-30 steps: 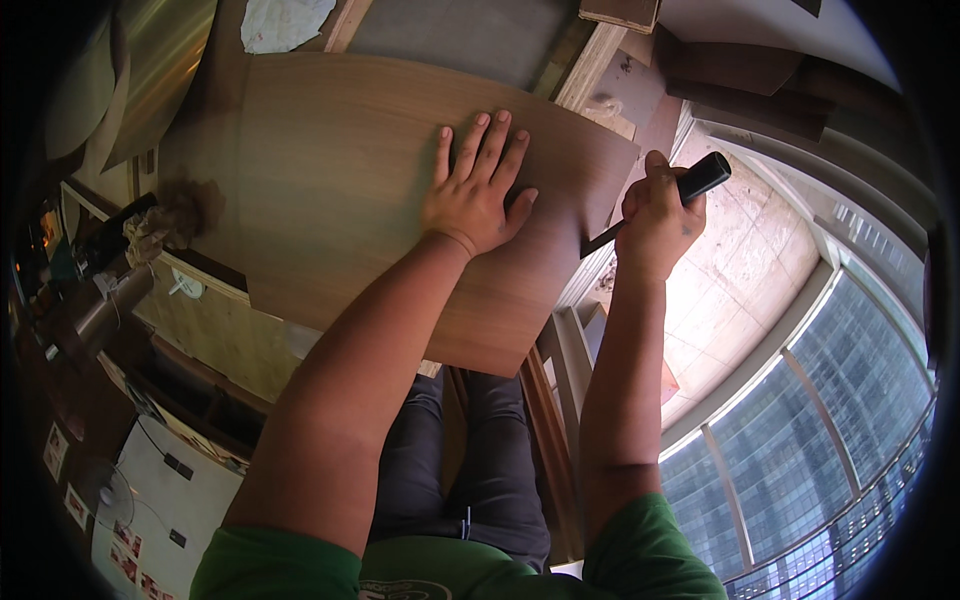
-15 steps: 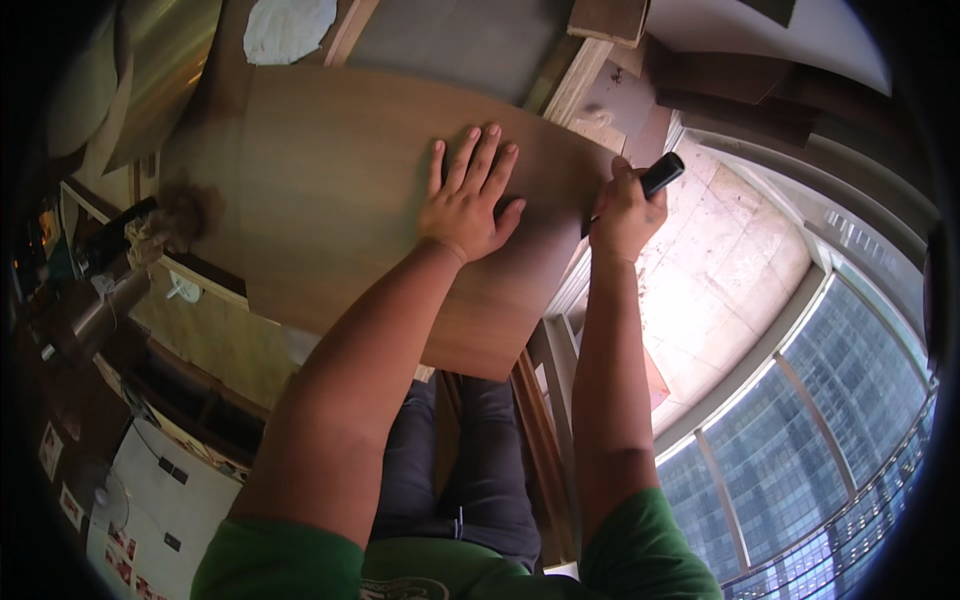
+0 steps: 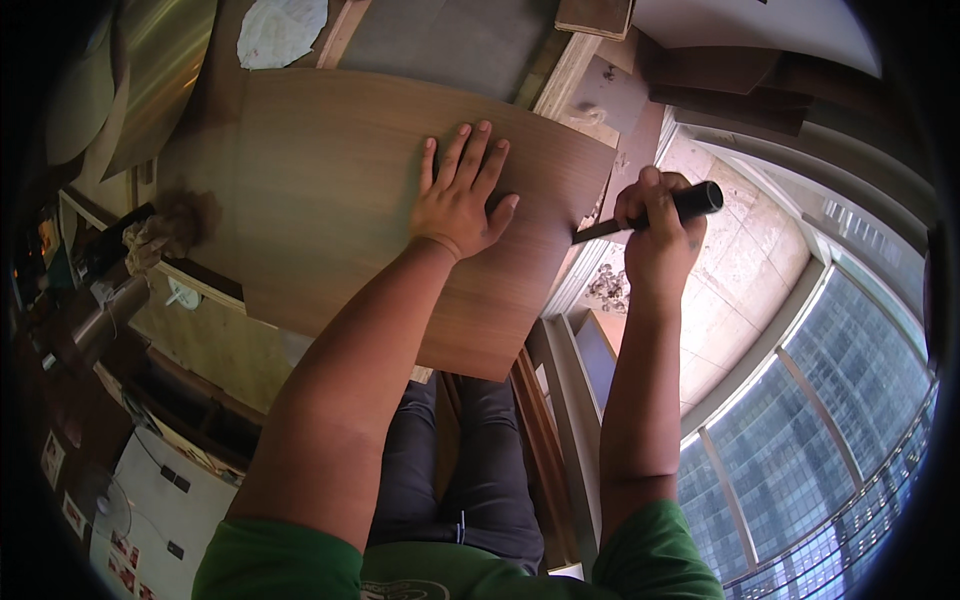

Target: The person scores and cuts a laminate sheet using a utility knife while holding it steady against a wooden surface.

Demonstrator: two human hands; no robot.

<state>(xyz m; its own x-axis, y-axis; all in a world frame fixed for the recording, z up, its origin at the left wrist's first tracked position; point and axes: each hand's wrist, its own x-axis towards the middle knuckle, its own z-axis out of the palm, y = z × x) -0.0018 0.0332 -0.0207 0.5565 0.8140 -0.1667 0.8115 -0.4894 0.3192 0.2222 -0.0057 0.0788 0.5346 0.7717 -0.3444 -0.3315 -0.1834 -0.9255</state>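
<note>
A thin brown wood-grain panel (image 3: 340, 170) spans the work surface in front of me. My left hand (image 3: 462, 190) lies flat on it right of the middle, fingers spread and pointing away from me. My right hand (image 3: 660, 225) grips a tool with a thick black handle (image 3: 700, 200) and a narrow dark blade (image 3: 597, 229), whose end is at the panel's right edge. Whether that end touches the edge or slips beneath it I cannot tell.
A white crumpled piece (image 3: 280, 30), grey board (image 3: 450, 45) and wooden block (image 3: 592, 14) lie beyond the panel. Metallic sheets (image 3: 165, 85) stand upper left; tool clutter (image 3: 130, 250) sits left. A light tiled floor (image 3: 745, 275) and curved window (image 3: 850, 400) are at right.
My right hand moved left against the panel's edge half a second ago and has since drawn back rightward, showing more blade. My left hand shifts slightly left in the picture with the panel.
</note>
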